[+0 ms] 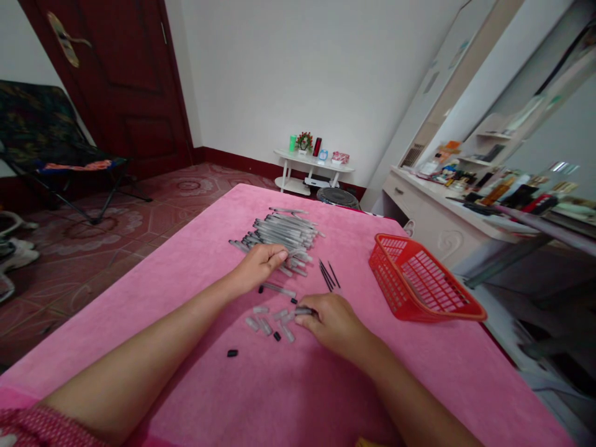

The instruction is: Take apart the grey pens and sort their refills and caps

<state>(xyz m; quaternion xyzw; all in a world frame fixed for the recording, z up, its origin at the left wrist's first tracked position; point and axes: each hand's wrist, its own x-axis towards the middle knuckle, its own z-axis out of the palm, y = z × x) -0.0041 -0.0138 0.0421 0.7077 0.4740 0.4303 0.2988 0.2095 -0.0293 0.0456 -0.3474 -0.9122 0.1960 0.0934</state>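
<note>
Head view: at twelve o'clock on the pink cloth-covered table point(279, 397), a heap of grey translucent plastic pen barrels point(285, 231), lying roughly parallel. Left hand point(261, 264) resting palm-down on the heap's near edge, fingers curled over a few barrels; clamped on one or merely touching, impossible to tell. Right hand point(331, 321) at five o'clock of the left, thumb and forefinger pinched together on a short grey-and-black pen piece point(303, 310). Between the hands, scattered small clear plastic caps point(264, 325); at seven o'clock of them, a lone tiny black plug point(232, 353). At one o'clock of the right hand, a few thin black refill rods point(327, 275), apart from the heap; farther toward three o'clock, an open-mesh red plastic basket point(395, 293). Probably best to draw a single barrel off the heap's edge without rolling the rest, keep the pinched piece square to its mouth, and press straight. No brand, label or readable writing on any of these parts.
</note>
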